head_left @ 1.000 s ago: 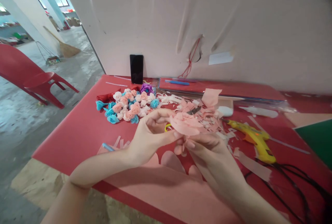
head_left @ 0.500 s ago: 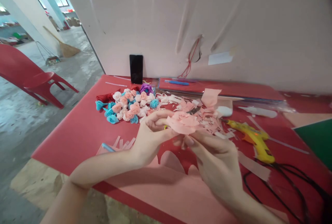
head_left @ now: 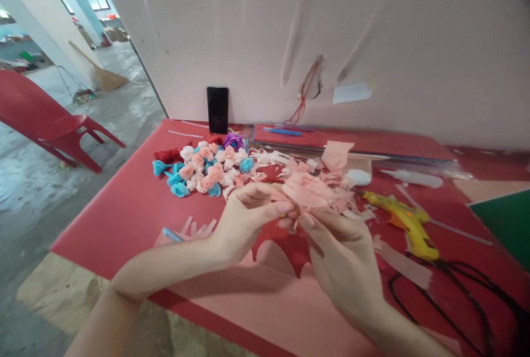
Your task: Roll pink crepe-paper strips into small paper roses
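A pink paper flower with layered petals is held up over the middle of the table. From underneath and the right, my right hand pinches its base, fingers closed. My left hand is closed at the flower's left side, thumb and fingers pressed on what looks like a petal edge; the exact contact is partly hidden. Below my hands lies a large sheet of pink paper with a curved, cut upper edge. Pink and white paper scraps are heaped just behind the flower.
Finished pink, white and blue paper flowers are piled at the left. A yellow glue gun with black cords rests at the right. A phone leans against the white panel. A red chair stands beyond the red table.
The flower has shifted slightly right and tilted in my right hand. My left fingers have moved from its left rim to lower at its side, with the thumb further forward.
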`<state>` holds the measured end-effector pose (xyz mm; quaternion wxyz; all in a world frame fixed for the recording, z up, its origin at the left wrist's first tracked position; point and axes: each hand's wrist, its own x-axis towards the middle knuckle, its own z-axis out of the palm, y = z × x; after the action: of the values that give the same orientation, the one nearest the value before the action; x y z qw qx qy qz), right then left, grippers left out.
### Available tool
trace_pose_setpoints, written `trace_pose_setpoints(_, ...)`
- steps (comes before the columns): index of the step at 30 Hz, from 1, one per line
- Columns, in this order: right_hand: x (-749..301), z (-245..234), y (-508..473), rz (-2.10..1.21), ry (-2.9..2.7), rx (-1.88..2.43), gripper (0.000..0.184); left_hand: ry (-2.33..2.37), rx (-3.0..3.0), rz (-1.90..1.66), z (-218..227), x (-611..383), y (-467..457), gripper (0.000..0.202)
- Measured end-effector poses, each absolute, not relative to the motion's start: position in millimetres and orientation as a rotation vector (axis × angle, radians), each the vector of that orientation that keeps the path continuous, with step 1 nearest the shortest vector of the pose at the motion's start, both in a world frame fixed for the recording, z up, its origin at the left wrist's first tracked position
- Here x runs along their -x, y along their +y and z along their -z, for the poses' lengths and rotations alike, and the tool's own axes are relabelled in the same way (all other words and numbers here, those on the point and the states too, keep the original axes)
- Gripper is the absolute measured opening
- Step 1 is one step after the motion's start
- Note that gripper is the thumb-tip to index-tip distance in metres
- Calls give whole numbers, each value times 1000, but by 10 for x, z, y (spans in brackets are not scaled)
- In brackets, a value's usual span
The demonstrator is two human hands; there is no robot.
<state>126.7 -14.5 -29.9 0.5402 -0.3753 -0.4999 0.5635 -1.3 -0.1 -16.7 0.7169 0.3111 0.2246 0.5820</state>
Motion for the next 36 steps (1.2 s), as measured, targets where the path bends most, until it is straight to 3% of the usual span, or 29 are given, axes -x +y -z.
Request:
trace_pose_setpoints(6, -1269, 264, -141, -1237, -1169, 940, 16, 499, -748, -1257, 169, 23, -37, 7)
trace_pose_setpoints(12, -1280, 293, -121, -1254, -1188, 882, 12, 492, -843, -1247, 150, 68, 9, 22)
trace_pose_setpoints(17, -1296, 289, -122, -1277, -1229, 879, 14, 508, -827, -1173, 148, 93, 46, 6)
trace_pose_setpoints(23, -1298, 259, -124, -1301, -1234, 911, 16, 499, -802, -1147, 132, 110, 46, 3)
trace_pose_setpoints(27, -1301, 259, -126, -1311, -1244, 929, 15, 524, -885, -1090, 110, 144, 46, 13)
trace_pose_setpoints(36, -1302, 178, -130, -1574, -1115, 948, 19, 612, -1000, -1012, 133, 212, 102, 12)
